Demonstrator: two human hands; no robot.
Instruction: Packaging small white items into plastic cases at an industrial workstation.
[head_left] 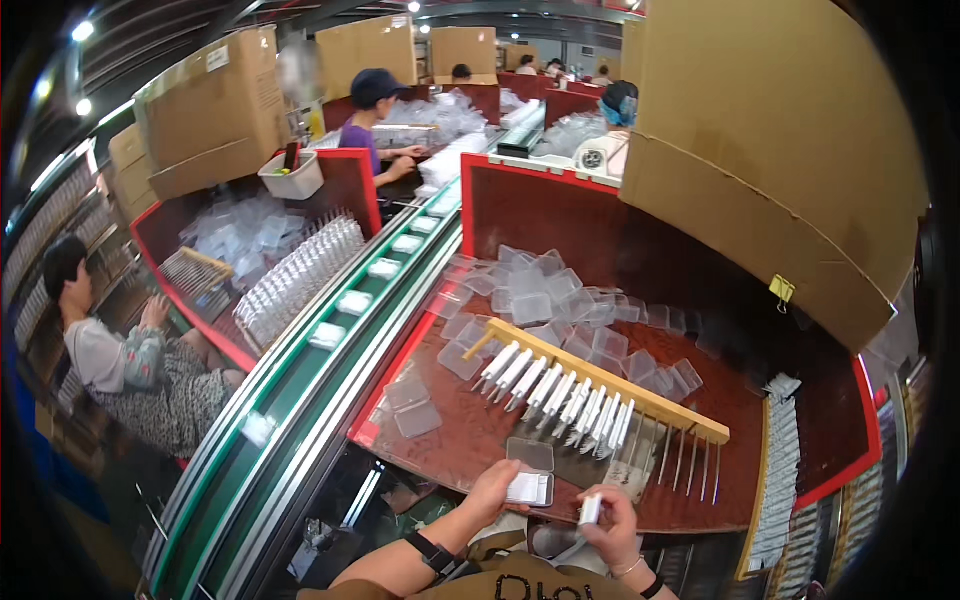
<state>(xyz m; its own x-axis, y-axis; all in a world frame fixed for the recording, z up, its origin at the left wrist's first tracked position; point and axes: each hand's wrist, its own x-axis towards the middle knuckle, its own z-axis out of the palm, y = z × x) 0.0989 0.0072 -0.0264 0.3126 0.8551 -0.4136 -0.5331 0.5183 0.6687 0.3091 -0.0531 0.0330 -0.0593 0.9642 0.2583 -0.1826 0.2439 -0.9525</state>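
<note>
My left hand grips the side of a small clear plastic box whose lid is folded open away from me. White flat pieces lie in its lower half. Close beside it, my right hand pinches a small white block between thumb and fingers, held apart from the box. Just beyond both hands is a wooden rack bar with thin metal rods. Several rods carry white strips, and those at the right end are bare. Another opened clear box lies to the left on the red-brown tabletop.
Loose clear boxes pile up behind the rack. A green conveyor carries filled boxes along my left. A big cardboard sheet towers at the right, above another loaded rack. Co-workers sit across the conveyor and at far left.
</note>
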